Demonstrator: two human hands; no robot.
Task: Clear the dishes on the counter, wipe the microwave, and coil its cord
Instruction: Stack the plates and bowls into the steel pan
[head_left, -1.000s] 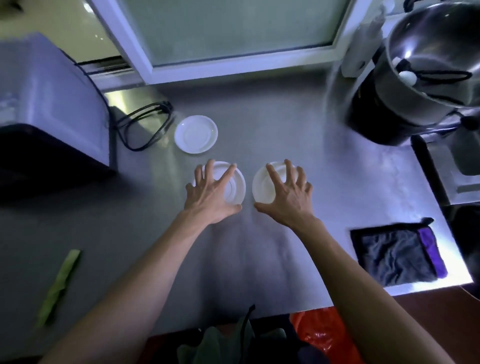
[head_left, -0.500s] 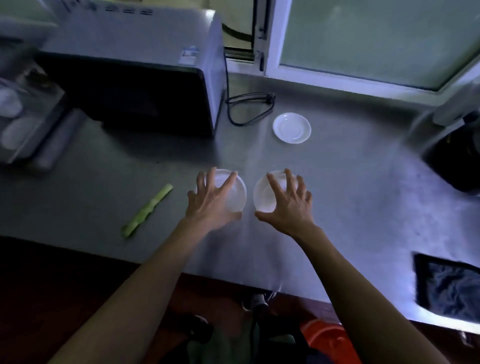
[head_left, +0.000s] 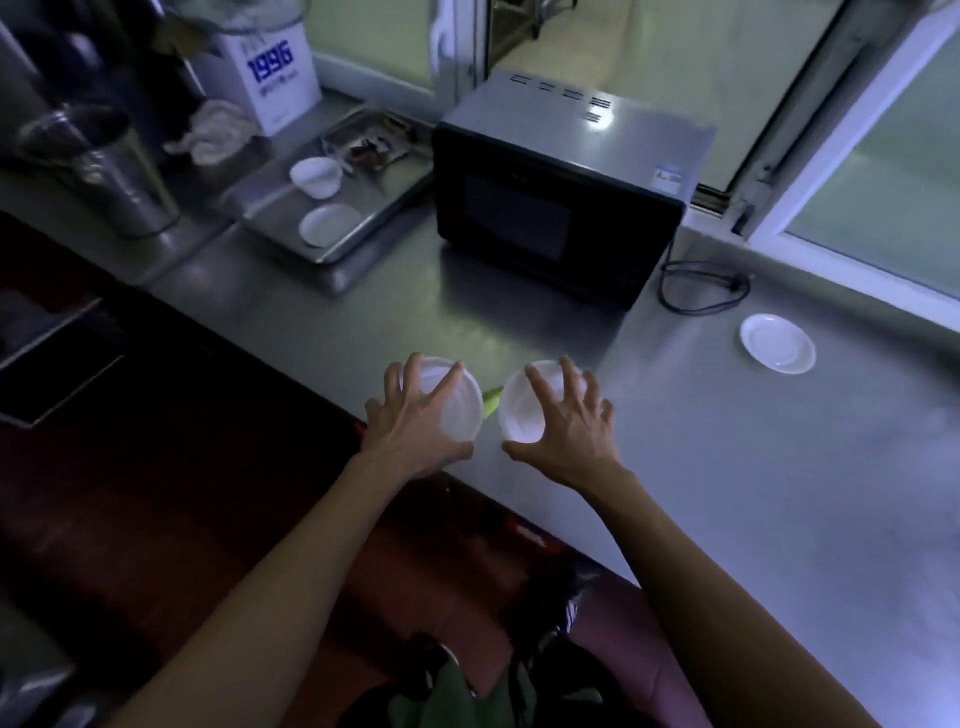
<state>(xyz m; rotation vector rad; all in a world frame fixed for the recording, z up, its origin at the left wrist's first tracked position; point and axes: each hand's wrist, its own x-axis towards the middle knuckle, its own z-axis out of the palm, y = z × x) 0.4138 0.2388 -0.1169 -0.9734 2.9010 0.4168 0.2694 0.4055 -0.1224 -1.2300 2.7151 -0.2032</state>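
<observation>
My left hand (head_left: 415, 431) grips a small white dish (head_left: 464, 410) from above, fingers spread over its rim. Beside it my right hand (head_left: 569, 431) grips a second white dish (head_left: 519, 413) the same way. Both dishes hover near the front edge of the steel counter (head_left: 727, 467), in front of the black microwave (head_left: 561, 187). A third white saucer (head_left: 777, 343) lies on the counter to the right. The microwave's black cord (head_left: 701, 291) lies in a loose loop beside its right side.
Left of the microwave a steel tray (head_left: 384, 192) holds a white bowl (head_left: 316, 176) and a white plate (head_left: 328, 224). A green strip (head_left: 492, 400) shows between the held dishes. A metal cup (head_left: 104, 171), a white box (head_left: 265, 78) and a crumpled cloth (head_left: 213, 130) stand far left.
Both hands have carried the two dishes leftward along the counter, past the green strip. The view has swung left, bringing the tray into sight and dropping the pot and dark cloth out.
</observation>
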